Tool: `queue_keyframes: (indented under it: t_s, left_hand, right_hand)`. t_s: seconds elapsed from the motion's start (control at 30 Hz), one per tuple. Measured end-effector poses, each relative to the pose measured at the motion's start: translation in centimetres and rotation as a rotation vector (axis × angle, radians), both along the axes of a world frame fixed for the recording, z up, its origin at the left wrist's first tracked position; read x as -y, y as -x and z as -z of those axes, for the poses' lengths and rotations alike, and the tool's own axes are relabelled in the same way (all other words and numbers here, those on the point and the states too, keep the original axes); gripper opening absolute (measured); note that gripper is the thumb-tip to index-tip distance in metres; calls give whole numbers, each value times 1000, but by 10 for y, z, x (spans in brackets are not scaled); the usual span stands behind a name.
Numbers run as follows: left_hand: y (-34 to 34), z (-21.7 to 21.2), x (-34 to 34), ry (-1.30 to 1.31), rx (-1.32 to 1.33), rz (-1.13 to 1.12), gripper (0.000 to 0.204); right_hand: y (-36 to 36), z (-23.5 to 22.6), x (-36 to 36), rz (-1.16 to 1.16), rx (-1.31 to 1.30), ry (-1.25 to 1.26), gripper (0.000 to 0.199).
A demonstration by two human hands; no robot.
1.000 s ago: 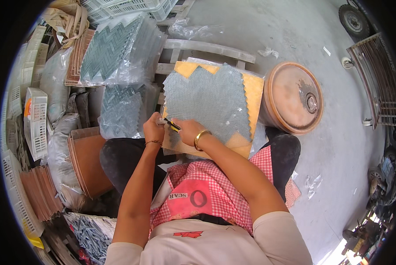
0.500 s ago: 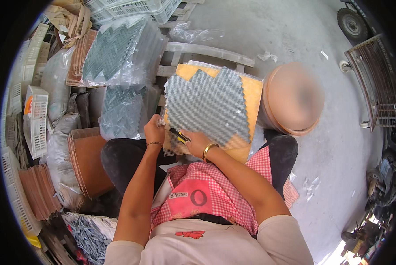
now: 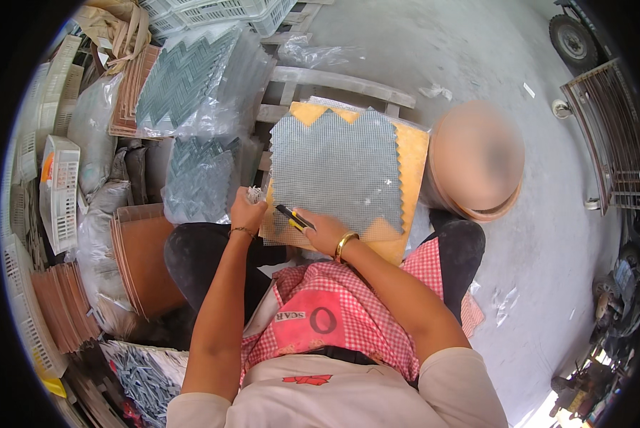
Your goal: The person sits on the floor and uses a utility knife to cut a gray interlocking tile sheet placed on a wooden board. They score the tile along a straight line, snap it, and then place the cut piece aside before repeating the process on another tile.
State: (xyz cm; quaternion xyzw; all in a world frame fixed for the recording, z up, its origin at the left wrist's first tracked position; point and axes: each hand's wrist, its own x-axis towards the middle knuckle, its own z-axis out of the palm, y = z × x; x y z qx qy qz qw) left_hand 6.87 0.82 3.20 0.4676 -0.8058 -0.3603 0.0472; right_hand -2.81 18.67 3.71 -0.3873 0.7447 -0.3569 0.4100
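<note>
A grey-green mosaic tile sheet (image 3: pixel 334 167) with zigzag ends lies mesh side up before me, on a yellow board (image 3: pixel 414 153). My right hand (image 3: pixel 325 232) grips a black and yellow utility knife (image 3: pixel 293 217) over the sheet's near left part, blade end pointing to the upper left. At the board's left edge, my left hand (image 3: pixel 248 212) is closed around a crumpled whitish bunch (image 3: pixel 254 194), which looks like mesh scraps. Most of that bunch is hidden by the fingers.
Plastic-wrapped stacks of herringbone tile sheets (image 3: pixel 188 85) stand at the left, near brown boards (image 3: pixel 145 260) and white crates (image 3: pixel 58 192). A pale wooden pallet (image 3: pixel 341 80) lies beyond the board. A round brown tub (image 3: pixel 441 192), partly blurred, stands right of it. Loose tile strips (image 3: pixel 141 378) lie lower left.
My left hand has turned slightly and moved a little left, showing more of the whitish bunch. The knife in my right hand has shifted slightly right. The view has moved a little.
</note>
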Motion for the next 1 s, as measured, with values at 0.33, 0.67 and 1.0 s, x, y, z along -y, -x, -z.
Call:
queue_keyframes:
  t_s: [0.33,0.67,1.0]
  left_hand:
    - [-8,-16,-30,202,208,221,24]
    - [-12,1,-29,304,94,263,18]
    - [-12,-10,-33,266,140,273,19]
  right_hand:
    - [11,-9,14,-53,-113,-64,47]
    - [-4,-16,32,-109,-130,-135,47]
    - [-30,-17,10,-74,-180,-153,47]
